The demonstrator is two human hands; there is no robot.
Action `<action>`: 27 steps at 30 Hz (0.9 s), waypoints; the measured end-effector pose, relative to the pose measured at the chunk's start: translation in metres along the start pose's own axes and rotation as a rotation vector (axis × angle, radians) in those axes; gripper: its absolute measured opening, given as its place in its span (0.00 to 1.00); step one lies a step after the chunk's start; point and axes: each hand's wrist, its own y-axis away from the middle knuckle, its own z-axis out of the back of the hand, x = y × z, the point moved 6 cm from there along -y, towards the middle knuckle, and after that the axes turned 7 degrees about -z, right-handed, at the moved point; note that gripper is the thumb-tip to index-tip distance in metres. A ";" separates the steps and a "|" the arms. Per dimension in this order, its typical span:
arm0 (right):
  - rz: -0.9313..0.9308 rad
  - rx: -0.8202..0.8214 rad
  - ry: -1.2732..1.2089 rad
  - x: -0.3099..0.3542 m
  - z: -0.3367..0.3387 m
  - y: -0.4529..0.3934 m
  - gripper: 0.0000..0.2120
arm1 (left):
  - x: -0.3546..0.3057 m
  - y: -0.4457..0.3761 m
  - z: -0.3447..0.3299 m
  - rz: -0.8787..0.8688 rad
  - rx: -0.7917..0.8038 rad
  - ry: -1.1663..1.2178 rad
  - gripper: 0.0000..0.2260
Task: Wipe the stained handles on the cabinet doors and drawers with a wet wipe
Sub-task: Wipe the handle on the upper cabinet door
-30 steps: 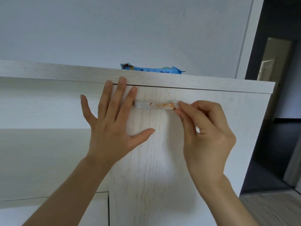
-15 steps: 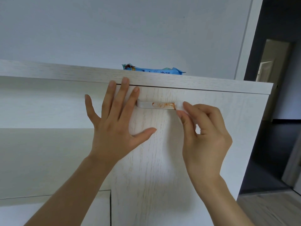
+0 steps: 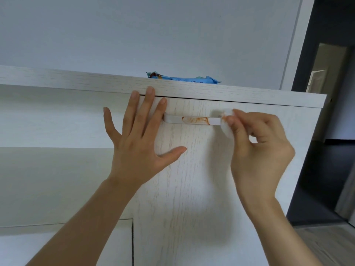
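Observation:
A white bar handle sits near the top of a pale wood-grain cabinet door. An orange-brown stain covers the handle's middle. My right hand pinches a small folded white wet wipe against the handle's right end. My left hand lies flat on the door with fingers spread, its fingertips reaching the door's top edge and touching the handle's left end.
A blue wet-wipe packet lies on the cabinet top. A recessed open shelf lies to the left, another door below it. A dark doorway opens on the right.
My right hand has slid slightly right along the handle, and the wipe now shows at its fingertips. The left hand stays pressed on the door.

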 end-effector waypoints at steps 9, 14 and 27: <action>0.080 0.020 0.024 0.010 -0.008 0.007 0.07 | -0.001 0.000 0.000 -0.002 0.000 -0.001 0.38; 0.118 0.083 0.017 0.021 -0.016 0.015 0.06 | 0.000 0.000 0.000 0.000 -0.006 -0.015 0.39; 0.007 0.033 0.021 0.007 -0.006 0.002 0.07 | -0.001 0.001 0.001 -0.003 -0.017 -0.015 0.38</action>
